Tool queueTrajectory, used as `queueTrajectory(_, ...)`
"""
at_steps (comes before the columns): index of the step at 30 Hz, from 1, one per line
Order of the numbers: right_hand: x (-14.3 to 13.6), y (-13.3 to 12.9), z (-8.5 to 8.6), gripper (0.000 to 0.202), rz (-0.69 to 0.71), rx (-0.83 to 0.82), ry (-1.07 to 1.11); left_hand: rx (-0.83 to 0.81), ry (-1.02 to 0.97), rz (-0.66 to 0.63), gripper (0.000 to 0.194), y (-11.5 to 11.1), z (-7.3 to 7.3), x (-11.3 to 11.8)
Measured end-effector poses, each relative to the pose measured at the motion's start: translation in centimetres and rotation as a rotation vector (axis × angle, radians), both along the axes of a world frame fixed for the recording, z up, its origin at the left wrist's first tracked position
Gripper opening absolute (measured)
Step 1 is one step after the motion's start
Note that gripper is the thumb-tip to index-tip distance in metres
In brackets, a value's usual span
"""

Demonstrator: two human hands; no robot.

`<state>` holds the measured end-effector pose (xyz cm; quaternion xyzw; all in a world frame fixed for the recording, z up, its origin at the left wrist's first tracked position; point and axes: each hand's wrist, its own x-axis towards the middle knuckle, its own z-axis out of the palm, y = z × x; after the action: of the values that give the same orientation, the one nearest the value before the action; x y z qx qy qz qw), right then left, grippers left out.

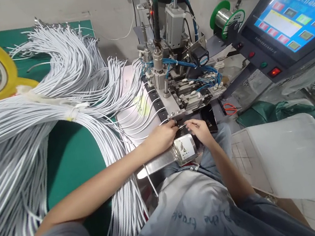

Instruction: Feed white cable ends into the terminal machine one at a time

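Observation:
At the front edge of the machine [173, 101], my left hand [164, 136] has its fingers closed around what looks like the end of a white cable; they hide most of it. My right hand [200, 130] is just to the right, thumb and forefinger pinched together. A small thin, shiny piece [182, 126] shows between the two hands; its kind is too small to make out. Several white cables [145, 118] run from the left into the machine's black slotted strip [154, 98], beside my left hand. Below both hands is a metal cylinder with a white label [186, 147].
Large bundles of white cable [74, 67] cover the green table [69, 148] at left, near a yellow-framed fan [7, 58]. A solder wire spool [223, 17] and a lit touchscreen [293, 16] stand at right. Red-handled snips [230, 109] lie near a white plastic bin [298, 155].

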<state>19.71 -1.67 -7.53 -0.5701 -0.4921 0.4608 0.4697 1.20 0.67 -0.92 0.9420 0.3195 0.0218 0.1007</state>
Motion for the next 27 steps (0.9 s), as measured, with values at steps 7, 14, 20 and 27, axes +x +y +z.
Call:
queueTrajectory(7,-0.86,0.13,-0.29,0.017,0.004,-0.010,0.049,-0.024,-0.003,-0.011,0.032,0.04,-0.37,-0.23)
queueTrajectory(14,-0.84,0.29,-0.37,0.018,0.006,-0.030,0.062,0.055,0.015,-0.064,0.049,-0.03,-0.89,-0.37)
queueTrajectory(20,-0.64,0.57,-0.41,0.018,0.063,-0.046,0.043,0.100,0.086,-0.075,0.043,-0.30,-0.41,-0.29)
queueTrajectory(27,-0.81,0.78,-0.22,0.019,0.096,-0.110,0.065,0.149,0.141,-0.123,0.039,-0.34,-0.14,-0.37)
